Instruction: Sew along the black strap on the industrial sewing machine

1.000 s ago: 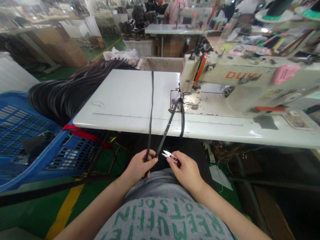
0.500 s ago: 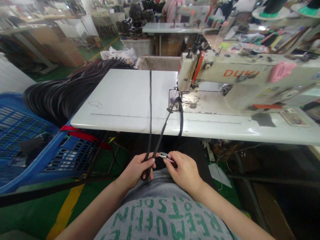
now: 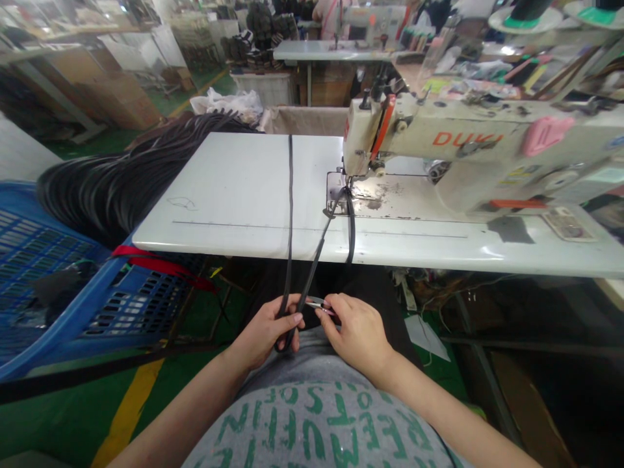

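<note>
Above my lap, my left hand (image 3: pixel 273 328) is closed on a narrow black strap (image 3: pixel 291 195), which loops down through the fingers. One length runs up over the white table (image 3: pixel 234 188); the other leads to the needle area of the sewing machine (image 3: pixel 368 143). My right hand (image 3: pixel 361 328) is closed around small thread snips (image 3: pixel 319 304), whose blades point left and sit close beside the strap at my left fingers. Whether the blades touch the strap I cannot tell. A second black length hangs over the table's front edge below the needle.
A large bundle of black straps (image 3: pixel 97 188) hangs off the table's left side by a blue plastic basket (image 3: pixel 63 279) with a red band (image 3: pixel 156 259). A pink object (image 3: pixel 548 135) is on the machine arm. Behind stand another sewing table (image 3: pixel 336 50) and cardboard boxes (image 3: pixel 114 101).
The snips have come slightly left, nearer the strap, and their blades look closer together. The left hand keeps its hold. The view has shifted a little.
</note>
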`<state>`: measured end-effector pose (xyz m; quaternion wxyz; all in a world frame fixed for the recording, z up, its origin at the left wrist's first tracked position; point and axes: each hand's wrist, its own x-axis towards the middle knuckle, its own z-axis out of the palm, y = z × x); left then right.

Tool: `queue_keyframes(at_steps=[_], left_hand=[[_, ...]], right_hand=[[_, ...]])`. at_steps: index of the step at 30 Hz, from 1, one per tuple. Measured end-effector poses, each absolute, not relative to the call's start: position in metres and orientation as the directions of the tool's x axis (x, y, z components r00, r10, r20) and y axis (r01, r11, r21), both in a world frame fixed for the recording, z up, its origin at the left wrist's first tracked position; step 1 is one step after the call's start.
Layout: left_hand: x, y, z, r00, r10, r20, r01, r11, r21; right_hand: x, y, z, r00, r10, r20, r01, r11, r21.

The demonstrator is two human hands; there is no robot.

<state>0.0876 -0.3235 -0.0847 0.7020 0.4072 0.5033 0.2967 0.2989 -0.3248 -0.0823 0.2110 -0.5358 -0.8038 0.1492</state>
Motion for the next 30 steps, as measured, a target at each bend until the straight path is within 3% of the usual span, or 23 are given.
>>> queue_keyframes(at_steps=[9, 18, 25, 30], left_hand=[[0.0884, -0.3243, -0.0835, 0.314, 0.829, -0.462, -0.006, 0.488, 0.873], [0.0889, -0.3253, -0.0887, 0.315, 0.836, -0.449, -0.017, 0.478, 0.878], [0.0891, -0.3248, -0.084, 0.338, 0.809, -0.481, -0.083, 0.535, 0.841], [0.087, -0.3242, -0.0814, 0.328, 0.812, -0.483, -0.075, 0.532, 0.843]], right_hand=[[0.2987, -0.3255, -0.0806, -0.352, 0.918, 0.184, 0.807, 0.397, -0.436], [0.2982, -0.3268, -0.0806, -0.386, 0.888, 0.248, 0.828, 0.452, -0.331], [0.2988, -0.3213, -0.0845, -0.368, 0.907, 0.206, 0.694, 0.415, -0.588], [0.3012, -0.3211, -0.0851, -0.3, 0.923, 0.242, 0.735, 0.385, -0.558]])
